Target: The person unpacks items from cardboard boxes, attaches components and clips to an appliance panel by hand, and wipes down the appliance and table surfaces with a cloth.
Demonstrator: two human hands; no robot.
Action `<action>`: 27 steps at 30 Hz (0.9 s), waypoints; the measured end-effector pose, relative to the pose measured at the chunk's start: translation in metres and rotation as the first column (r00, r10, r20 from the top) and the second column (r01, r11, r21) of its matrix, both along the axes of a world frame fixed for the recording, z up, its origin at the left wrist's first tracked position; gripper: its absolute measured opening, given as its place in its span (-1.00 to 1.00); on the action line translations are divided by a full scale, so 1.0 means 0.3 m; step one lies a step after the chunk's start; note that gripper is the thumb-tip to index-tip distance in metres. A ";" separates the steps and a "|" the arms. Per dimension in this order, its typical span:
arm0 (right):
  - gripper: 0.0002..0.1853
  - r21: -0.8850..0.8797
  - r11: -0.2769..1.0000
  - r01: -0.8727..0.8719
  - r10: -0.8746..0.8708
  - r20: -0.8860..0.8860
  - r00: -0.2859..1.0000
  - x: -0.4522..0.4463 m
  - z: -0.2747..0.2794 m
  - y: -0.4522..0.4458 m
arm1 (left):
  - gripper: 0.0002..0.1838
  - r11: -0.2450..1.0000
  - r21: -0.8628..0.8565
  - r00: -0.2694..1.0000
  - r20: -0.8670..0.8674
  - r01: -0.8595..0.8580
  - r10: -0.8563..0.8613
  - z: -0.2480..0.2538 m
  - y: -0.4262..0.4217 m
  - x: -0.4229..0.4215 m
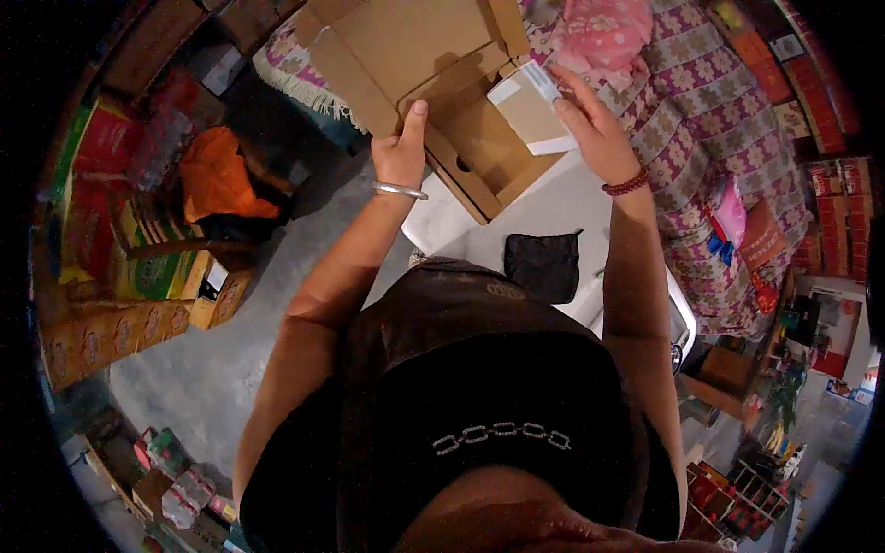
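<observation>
An open cardboard box point(458, 177) rests at the front of me on a white table point(567, 198), its lid point(406, 41) folded back. My left hand point(401, 155) grips the box's left edge, thumb upright on the rim. In my right hand point(595, 129) is a flat tan packet with white edges and a printed label point(529, 111), tilted over the box's right side. The fingers of that hand are partly hidden behind it. Nearer to my body, a small black cloth pouch point(542, 267) lies on the table.
To the right is a flowered cloth point(691, 138) with a pink bundle point(604, 37) on it. Stacked cartons point(115, 332) and an orange cloth point(221, 175) stand at the left. Grey floor point(194, 396) shows between them and the table. Shelves of goods line the right side.
</observation>
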State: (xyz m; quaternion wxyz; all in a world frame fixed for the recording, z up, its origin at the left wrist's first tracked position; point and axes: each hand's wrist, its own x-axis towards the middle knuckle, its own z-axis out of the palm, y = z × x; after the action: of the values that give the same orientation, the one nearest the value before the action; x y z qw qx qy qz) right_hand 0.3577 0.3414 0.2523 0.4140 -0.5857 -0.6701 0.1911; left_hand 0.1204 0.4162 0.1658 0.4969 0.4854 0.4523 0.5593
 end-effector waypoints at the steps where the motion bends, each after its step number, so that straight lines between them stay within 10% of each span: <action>1: -0.54 0.011 0.999 0.047 -0.048 0.039 0.998 0.006 0.005 0.003 | -0.69 0.999 -0.047 1.000 0.018 0.002 -0.001 0.003 0.008 -0.001; 12: -0.52 0.119 0.961 0.249 -0.274 0.308 0.911 0.047 -0.026 -0.019 | -0.56 0.992 -0.117 0.997 0.072 0.041 -0.033 -0.027 0.044 0.012; 24: -0.60 0.282 0.866 0.413 -0.338 -0.279 0.899 -0.028 0.006 -0.059 | -0.49 0.954 -0.267 0.981 0.169 0.138 -0.095 -0.042 0.065 0.004; 27: -0.54 0.233 0.937 0.260 -0.285 0.078 0.955 -0.116 0.018 -0.088 | -0.46 0.945 -0.255 0.939 0.324 0.206 -0.117 -0.033 0.045 0.007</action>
State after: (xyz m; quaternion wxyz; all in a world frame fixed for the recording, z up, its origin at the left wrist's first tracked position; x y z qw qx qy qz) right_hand 0.3229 0.3151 0.2578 0.4611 -0.6331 -0.6213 0.0236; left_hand 0.1225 0.4297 0.1560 0.6701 0.3525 0.4041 0.5133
